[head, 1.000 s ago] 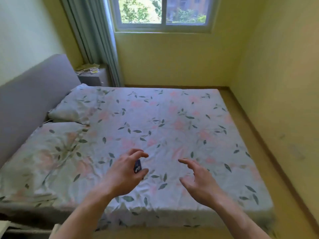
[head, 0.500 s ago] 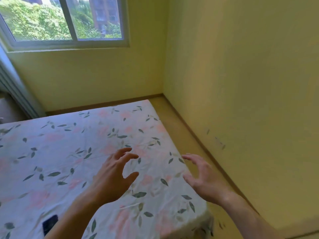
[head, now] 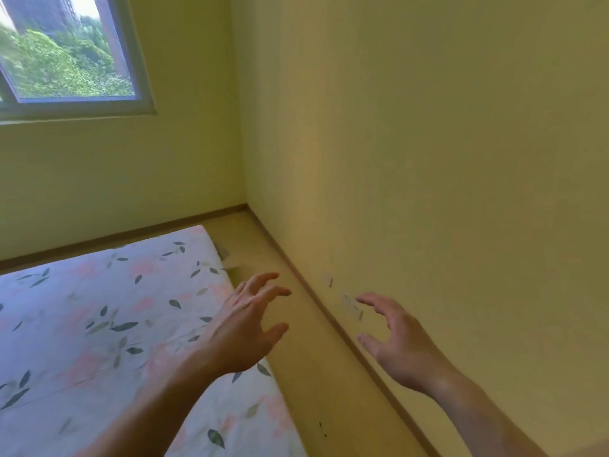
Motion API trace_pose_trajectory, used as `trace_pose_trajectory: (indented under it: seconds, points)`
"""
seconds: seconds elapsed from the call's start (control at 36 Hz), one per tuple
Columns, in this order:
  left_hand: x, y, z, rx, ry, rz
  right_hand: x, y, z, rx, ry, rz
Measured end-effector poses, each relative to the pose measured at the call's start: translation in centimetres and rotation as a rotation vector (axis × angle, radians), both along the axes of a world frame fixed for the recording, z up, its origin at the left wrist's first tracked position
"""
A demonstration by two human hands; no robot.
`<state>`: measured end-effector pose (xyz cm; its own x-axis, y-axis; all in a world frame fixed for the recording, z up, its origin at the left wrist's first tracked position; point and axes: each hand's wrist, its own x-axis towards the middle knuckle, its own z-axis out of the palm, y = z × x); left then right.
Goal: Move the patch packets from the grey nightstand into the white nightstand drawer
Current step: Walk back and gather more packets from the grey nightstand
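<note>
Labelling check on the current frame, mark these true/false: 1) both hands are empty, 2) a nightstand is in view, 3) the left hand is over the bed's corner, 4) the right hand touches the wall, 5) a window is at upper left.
1) Left hand and right hand are empty: true, fingers spread.
2) A nightstand is in view: false, neither one shows.
3) Left hand is over the corner of the bed: true.
4) Right hand touches the wall: false, it hovers in front of it.
5) A window is at upper left: true.
</note>
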<state>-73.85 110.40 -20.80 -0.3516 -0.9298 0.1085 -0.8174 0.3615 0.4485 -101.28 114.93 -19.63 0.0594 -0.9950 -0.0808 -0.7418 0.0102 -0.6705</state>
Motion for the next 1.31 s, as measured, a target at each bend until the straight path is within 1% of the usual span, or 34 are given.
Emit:
trace_pose_trajectory:
  seconds: [0.22, 0.33, 0.44, 0.53, 0.67, 0.81, 0.94, 1.06, 1.31]
  points:
    - [-11.6, -7.5, -0.3, -0.016, 0.059, 0.164, -12.4, -10.0, 0.8, -0.025, 0.006, 0.123]
    - [-14.5, -9.9, -0.4, -0.018, 0.073, 0.237, -16.0, -14.6, 1.3, -0.031, 0.026, 0.196]
    - [-15.3, -11.8, -0.5, -0.016, 0.055, 0.340, -17.2, -20.1, 1.4, -0.058, 0.003, 0.281]
    - [-14.4, -12.6, -0.2, -0.007, 0.037, 0.447, -16.1, -24.6, 1.3, -0.060, -0.024, 0.369]
    - [-11.0, -14.4, 0.0, -0.012, 0.014, 0.631, -11.7, -31.4, 1.6, -0.064, -0.054, 0.537]
    - [-7.6, -20.2, -0.6, -0.016, 0.028, 0.753, -7.9, -39.8, 2.0, -0.092, -0.048, 0.660]
    - [-3.8, -29.5, -0.4, -0.042, 0.054, 0.798, -3.6, -50.0, 2.6, -0.123, -0.035, 0.682]
    - [-0.6, -37.5, 0.5, -0.077, 0.060, 0.796, 0.1, -57.5, 3.2, -0.139, -0.053, 0.675]
    - [4.5, -54.3, 3.7, -0.123, 0.043, 0.718, 5.5, -73.8, 3.9, -0.140, -0.098, 0.668]
